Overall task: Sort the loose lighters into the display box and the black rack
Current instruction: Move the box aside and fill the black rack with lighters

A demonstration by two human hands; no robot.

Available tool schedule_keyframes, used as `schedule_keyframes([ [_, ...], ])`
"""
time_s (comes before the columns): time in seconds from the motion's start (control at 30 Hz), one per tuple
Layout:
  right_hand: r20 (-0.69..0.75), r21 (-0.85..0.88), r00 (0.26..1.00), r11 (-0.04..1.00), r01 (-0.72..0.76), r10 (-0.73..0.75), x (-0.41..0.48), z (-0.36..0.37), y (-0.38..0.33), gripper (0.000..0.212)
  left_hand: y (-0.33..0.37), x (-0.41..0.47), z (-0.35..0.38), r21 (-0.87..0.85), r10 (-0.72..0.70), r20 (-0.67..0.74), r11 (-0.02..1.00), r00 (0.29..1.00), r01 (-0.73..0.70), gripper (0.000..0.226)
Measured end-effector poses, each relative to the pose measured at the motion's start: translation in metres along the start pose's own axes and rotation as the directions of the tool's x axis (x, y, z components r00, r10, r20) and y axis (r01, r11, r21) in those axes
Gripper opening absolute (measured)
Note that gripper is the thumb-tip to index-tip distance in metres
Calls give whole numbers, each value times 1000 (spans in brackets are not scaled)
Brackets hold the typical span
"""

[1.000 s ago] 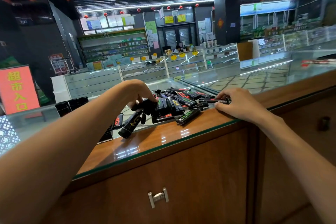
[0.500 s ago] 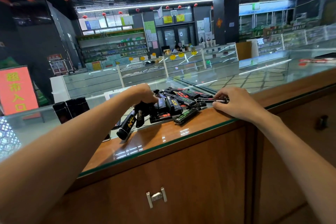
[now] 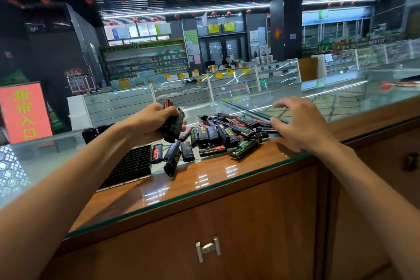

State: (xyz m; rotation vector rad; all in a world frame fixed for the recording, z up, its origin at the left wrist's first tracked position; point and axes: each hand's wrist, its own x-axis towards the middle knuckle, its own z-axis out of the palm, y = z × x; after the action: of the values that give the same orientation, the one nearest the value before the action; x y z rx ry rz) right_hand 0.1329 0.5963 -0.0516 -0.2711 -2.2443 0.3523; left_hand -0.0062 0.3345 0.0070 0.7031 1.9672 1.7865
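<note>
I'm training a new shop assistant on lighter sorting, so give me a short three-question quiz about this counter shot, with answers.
1. True or false: the left hand is empty.
2. Multiple choice: the black rack lies A) left of the lighter pile, B) right of it, C) on top of it.
3. Short answer: what is the right hand doing?

Key
1. False; it grips a bunch of lighters, lifted off the glass countertop.
2. A.
3. It hovers open over the pile's right end, holding nothing.

Glossy glass-topped wooden counter (image 3: 227,173)
</note>
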Motion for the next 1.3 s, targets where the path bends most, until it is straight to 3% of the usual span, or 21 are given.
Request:
schedule_keyframes([
  [0.1, 30, 174, 992, 978, 113, -120, 10, 8, -55, 29, -7, -30, -29, -111, 59, 47, 992, 997, -53, 24],
  [0.2, 126, 428, 967, 891, 150, -223, 15, 28, -124, 20, -16, -58, -59, -128, 113, 70, 986, 991, -103, 36],
  [0.3, 260, 651, 919, 757, 60, -297, 15, 55, -184, 21, -26, -80, -86, -118, 173, 18, 978, 985, -170, 36],
  [0.4, 340, 754, 863, 657, -13, -374, 12, 81, -227, 26, -35, -96, -108, -75, 242, -32, 967, 970, -244, 31],
  [0.6, 383, 824, 816, 559, -90, -433, 15, 107, -262, 18, -43, -107, -139, -13, 262, -43, 965, 964, -263, 24],
  [0.7, 409, 808, 810, 579, -108, -420, 20, 112, -264, 29, -46, -106, -145, -6, 235, -38, 972, 971, -235, 24],
  [0.83, 315, 676, 809, 716, 176, -497, 22, 110, -266, 35, -48, -103, -151, 28, 218, -91, 976, 972, -217, 24],
  [0.93, 209, 632, 805, 705, 322, -556, 16, 111, -265, 36, -49, -102, -156, 2, 242, -144, 970, 960, -244, 16],
  [1.03, 211, 652, 869, 727, 216, -448, 6, 117, -267, 27, -51, -101, -152, 19, 290, -170, 957, 942, -291, 13],
  [1.1, 254, 635, 903, 764, 114, -345, 3, 122, -271, 32, -53, -100, -148, 9, 321, -173, 946, 931, -324, 13],
  [1.3, 418, 647, 872, 757, -89, -255, 4, 123, -271, 20, -55, -101, -143, -37, 367, -208, 923, 907, -382, 18],
])
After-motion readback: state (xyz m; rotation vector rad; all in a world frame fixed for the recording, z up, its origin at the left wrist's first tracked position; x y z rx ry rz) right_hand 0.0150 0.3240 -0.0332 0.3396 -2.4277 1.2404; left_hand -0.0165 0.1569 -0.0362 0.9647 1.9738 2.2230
